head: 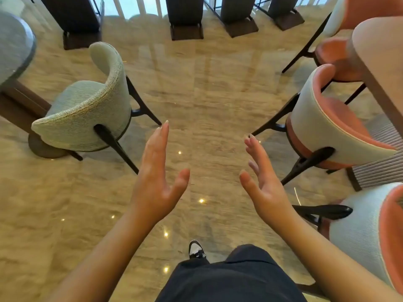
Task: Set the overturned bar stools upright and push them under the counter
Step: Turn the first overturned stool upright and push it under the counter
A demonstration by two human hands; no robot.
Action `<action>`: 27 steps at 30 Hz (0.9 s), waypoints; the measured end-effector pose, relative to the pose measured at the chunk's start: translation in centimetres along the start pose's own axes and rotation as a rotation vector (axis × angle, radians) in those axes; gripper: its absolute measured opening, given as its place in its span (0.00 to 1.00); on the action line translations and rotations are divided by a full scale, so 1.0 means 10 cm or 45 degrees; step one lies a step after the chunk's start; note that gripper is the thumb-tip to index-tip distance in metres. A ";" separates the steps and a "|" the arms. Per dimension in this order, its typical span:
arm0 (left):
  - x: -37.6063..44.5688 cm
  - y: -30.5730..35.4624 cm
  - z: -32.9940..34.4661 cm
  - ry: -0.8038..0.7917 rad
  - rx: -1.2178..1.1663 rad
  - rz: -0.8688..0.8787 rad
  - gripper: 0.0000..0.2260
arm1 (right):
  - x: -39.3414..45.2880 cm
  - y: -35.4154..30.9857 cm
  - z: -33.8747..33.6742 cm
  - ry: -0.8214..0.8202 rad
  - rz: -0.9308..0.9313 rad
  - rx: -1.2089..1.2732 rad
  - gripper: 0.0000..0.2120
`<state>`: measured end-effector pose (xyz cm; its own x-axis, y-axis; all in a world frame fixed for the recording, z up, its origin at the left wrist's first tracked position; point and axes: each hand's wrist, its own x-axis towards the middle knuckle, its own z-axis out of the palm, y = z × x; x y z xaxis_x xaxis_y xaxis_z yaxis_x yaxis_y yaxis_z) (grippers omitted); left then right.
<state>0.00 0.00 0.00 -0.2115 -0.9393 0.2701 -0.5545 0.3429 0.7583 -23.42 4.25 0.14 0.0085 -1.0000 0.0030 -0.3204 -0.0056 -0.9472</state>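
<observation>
My left hand [156,171] and my right hand [260,182] are held out in front of me over the marble floor, palms facing each other, fingers apart, holding nothing. At the far edge of the view stand several dark upright bar stools on square bases [186,31], under what looks like a counter by the windows. No overturned stool is in view. My dark trousers and one black-and-white shoe [196,250] show at the bottom.
A pale green armchair [87,110] stands upright at the left beside a round table [13,46]. Coral-and-white armchairs [322,125] line the right side along a wooden table [379,62]. A glossy aisle [202,94] runs between them toward the stools.
</observation>
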 end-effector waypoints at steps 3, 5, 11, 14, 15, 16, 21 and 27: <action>0.08 -0.01 0.00 0.026 -0.001 -0.009 0.35 | 0.07 -0.02 -0.02 0.029 0.020 -0.006 0.36; 0.16 -0.01 0.03 0.016 -0.018 -0.015 0.35 | 0.14 0.00 -0.05 0.009 0.021 0.003 0.36; 0.57 0.01 0.16 0.017 -0.010 -0.045 0.36 | 0.60 0.06 -0.32 0.056 -0.014 0.010 0.37; 0.88 0.02 0.26 0.035 0.015 -0.048 0.36 | 0.94 0.14 -0.47 0.081 -0.028 0.044 0.36; 1.03 0.01 0.31 0.045 0.022 -0.056 0.36 | 1.09 0.17 -0.53 0.082 -0.034 0.053 0.36; 1.17 0.00 0.36 0.052 0.020 -0.070 0.36 | 1.23 0.21 -0.59 0.076 -0.044 0.071 0.36; 1.92 0.04 0.59 0.066 0.050 -0.121 0.35 | 1.97 0.29 -0.93 0.007 -0.031 0.084 0.36; 2.66 0.04 0.79 0.148 0.113 -0.164 0.35 | 2.86 0.30 -1.23 -0.122 -0.092 0.084 0.37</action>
<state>-12.16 -24.77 2.80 -0.0425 -0.9687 0.2445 -0.6411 0.2141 0.7370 -35.75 -24.40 1.29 0.1211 -0.9916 0.0446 -0.2530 -0.0742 -0.9646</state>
